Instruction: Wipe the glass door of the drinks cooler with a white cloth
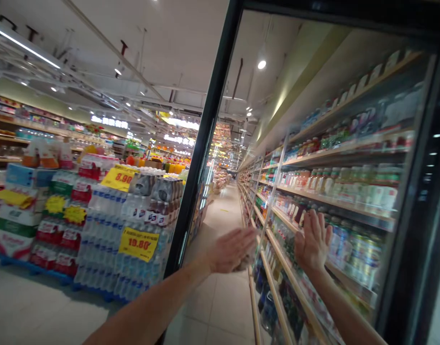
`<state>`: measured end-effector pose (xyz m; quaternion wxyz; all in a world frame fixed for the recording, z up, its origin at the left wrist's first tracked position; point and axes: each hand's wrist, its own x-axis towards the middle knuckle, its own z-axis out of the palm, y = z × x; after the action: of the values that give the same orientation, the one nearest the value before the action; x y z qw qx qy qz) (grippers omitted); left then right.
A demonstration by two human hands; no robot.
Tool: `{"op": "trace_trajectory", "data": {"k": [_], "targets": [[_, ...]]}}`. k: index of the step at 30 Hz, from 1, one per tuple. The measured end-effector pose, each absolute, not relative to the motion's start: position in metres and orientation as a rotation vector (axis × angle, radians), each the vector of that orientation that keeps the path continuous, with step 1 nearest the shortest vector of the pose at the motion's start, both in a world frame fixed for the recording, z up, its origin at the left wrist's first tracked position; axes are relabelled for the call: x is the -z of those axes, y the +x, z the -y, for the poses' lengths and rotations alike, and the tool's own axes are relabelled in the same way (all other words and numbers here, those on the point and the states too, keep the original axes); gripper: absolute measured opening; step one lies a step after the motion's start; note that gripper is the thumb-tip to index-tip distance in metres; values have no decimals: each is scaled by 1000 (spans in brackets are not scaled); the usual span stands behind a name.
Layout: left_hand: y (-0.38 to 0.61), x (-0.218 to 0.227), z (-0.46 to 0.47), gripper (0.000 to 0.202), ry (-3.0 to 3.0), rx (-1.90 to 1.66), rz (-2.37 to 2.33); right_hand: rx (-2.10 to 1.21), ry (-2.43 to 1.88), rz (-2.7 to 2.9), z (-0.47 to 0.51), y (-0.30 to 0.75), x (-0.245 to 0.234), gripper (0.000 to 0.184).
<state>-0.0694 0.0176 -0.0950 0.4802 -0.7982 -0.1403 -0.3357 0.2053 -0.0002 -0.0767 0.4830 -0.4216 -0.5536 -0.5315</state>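
Note:
I face a glass cooler door (349,86) with a black frame (202,143), and both my arms reach up to it. My right hand (313,242) is open, fingers spread and pointing up, flat against the glass in front of shelves of bottled drinks (335,184). My left hand (230,249) lies at the same height further left, fingers together and pointing right. A dim crumpled lump (247,262) shows under its fingertips; I cannot make out what it is.
Seen past the door, a long aisle (223,211) runs away between shelving. On the left stands a pallet stack of bottled water and boxed goods (108,225) with yellow price signs (138,243). Pale tiled floor (33,311) lies in front of it.

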Motion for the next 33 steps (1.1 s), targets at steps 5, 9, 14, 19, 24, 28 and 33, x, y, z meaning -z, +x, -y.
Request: {"op": "trace_trajectory", "data": {"k": [5,9,14,19,24,28,33], "targets": [[-85,83,-13,44,-1964,551,166,1281,-1042,1346,-1,210,77,55],[-112,2,-18,42,-1857,771,518,1293,-1042,1323,-3,208,77,55],[-101,54,-13,34,-1843,934,601,1262,-1074,1322,-4,205,77,54],[-97,101,-24,37,-1877,864,324,1303,-1043,1317,-5,205,77,55],[-109,33,-38,51,-1657,1199,814,1333,-1011,1301,-6,205,76,55],[-108,88,-29,46,-1892,815,417,1331,-1010,1306,-7,205,77,55],[-103,87,-31,43,-1920,655,297,1343,-1010,1317,-8,205,77,55]]}}
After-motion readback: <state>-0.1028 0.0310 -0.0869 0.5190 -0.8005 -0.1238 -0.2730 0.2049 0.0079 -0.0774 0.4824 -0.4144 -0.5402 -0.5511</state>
